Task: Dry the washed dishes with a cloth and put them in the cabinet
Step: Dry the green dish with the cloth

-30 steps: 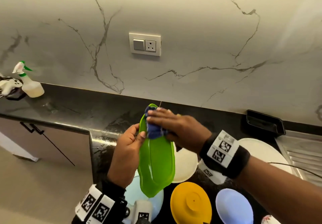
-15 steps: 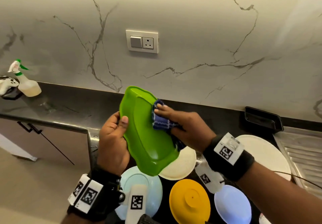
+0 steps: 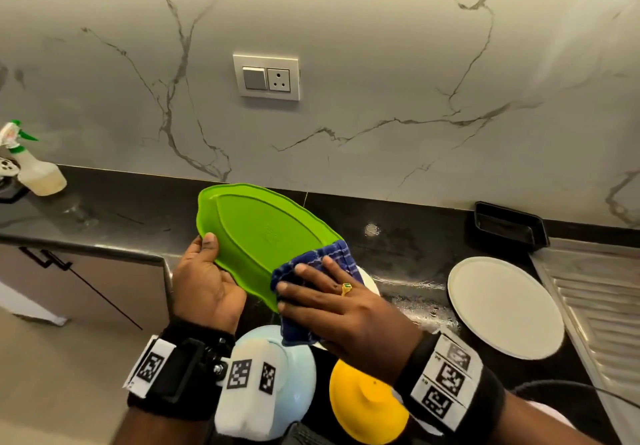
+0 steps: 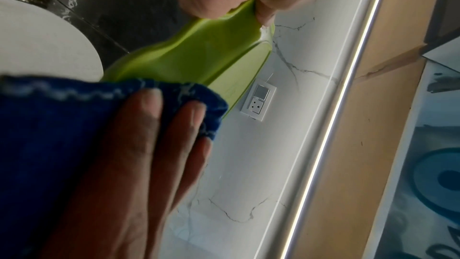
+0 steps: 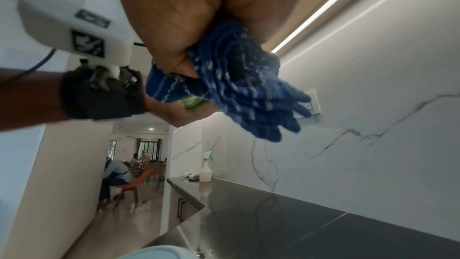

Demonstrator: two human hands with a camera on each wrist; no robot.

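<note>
Above the black counter (image 3: 138,216) I hold a green leaf-shaped plate (image 3: 263,233), tilted, with its underside towards me. My left hand (image 3: 204,278) grips its left rim, thumb on top and fingers underneath. My right hand (image 3: 332,302) holds a folded blue cloth (image 3: 311,264) wrapped over the plate's near right end, fingers spread on top. In the left wrist view the plate (image 4: 199,51) runs from the left palm down to the cloth (image 4: 62,125). In the right wrist view the thumb presses the cloth (image 5: 244,94) from below, and only a sliver of the plate (image 5: 191,103) shows.
Under my hands lie a light blue dish (image 3: 301,392), a yellow dish (image 3: 363,406) and a partly hidden white plate. A large white plate (image 3: 502,306) sits to the right, beside a steel drainboard (image 3: 602,306). A black tray (image 3: 509,226) and a spray bottle (image 3: 38,170) stand by the wall.
The plate has turned from edge-on and upright to lying flatter, underside towards me. The right hand slid the cloth from its far end down to its near right end.
</note>
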